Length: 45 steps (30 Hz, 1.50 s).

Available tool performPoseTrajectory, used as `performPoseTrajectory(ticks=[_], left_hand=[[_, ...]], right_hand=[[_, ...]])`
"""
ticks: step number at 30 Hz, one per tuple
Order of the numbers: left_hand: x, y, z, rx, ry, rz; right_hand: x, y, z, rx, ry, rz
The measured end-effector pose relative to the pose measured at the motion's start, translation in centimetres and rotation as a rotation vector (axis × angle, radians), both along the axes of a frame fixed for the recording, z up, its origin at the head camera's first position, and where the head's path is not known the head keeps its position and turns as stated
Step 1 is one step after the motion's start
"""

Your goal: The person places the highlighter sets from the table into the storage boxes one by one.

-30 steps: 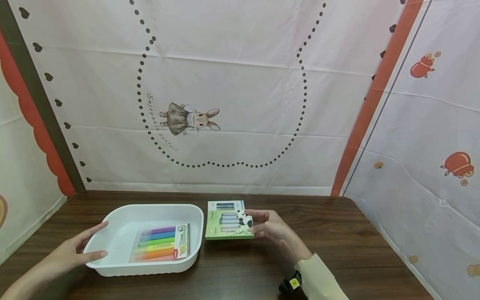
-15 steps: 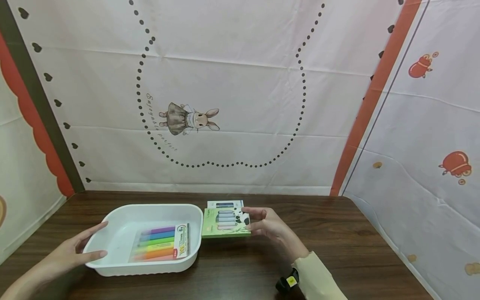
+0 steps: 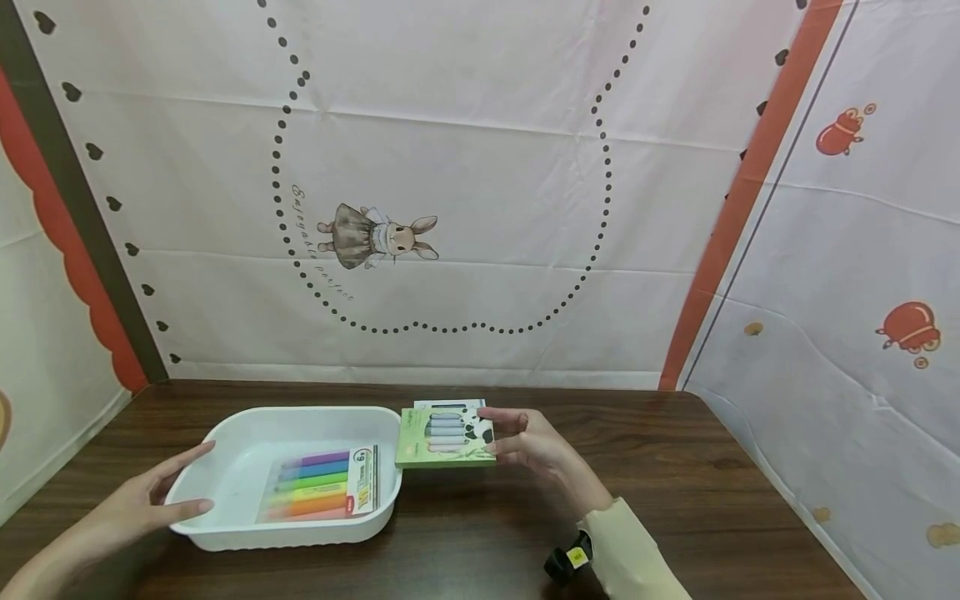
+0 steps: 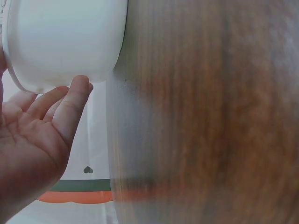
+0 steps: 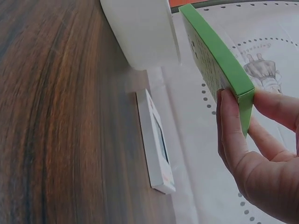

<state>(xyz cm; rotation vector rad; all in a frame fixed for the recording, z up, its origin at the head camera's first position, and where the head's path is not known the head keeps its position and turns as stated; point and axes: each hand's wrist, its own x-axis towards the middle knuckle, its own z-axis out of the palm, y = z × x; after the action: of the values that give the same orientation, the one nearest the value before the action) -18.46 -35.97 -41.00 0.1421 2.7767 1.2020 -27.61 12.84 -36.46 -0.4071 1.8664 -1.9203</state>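
Observation:
My left hand (image 3: 142, 502) holds the left end of a white plastic basin (image 3: 232, 433), thumb on the near side and fingers on the far side. In the left wrist view, the fingers (image 4: 70, 107) touch its wall from outside. Inside the basin lies a clear pack of rainbow-coloured markers (image 3: 322, 485). My right hand (image 3: 540, 454) pinches the right edge of a green box of pens (image 3: 442, 439) with a panda printed on it. Raised above the table, the box has its left edge over the basin's right rim. Its green side (image 5: 217, 49) shows in the right wrist view.
A flat white box (image 5: 156, 144) lies on the dark wooden table (image 3: 720, 500), mostly hidden under the green box in the head view. Behind stands a white printed cloth (image 3: 480, 167), with another cloth wall (image 3: 840, 333) at the right.
The right hand has carried the green box leftward and slightly up, from beside the basin to over its right rim. More of the white box is covered in the head view. The left hand stays put.

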Motion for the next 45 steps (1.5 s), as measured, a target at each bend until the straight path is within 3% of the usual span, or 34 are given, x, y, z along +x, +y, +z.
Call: performPoseTrajectory(ticks=[11, 27, 45], left_hand=[[0.0, 0.0, 0.0, 0.013, -0.009, 0.0], [0.0, 0.0, -0.1, 0.014, 0.001, -0.002], [0.0, -0.1, 0.1, -0.004, 0.0, 0.005]], right_hand=[[0.1, -1.3, 0.6, 0.004, 0.011, 0.013], [0.3, -3.9, 0.6, -0.047, 0.021, 0.102], [0.9, -6.0, 0.4, -0.064, 0.031, 0.135]])
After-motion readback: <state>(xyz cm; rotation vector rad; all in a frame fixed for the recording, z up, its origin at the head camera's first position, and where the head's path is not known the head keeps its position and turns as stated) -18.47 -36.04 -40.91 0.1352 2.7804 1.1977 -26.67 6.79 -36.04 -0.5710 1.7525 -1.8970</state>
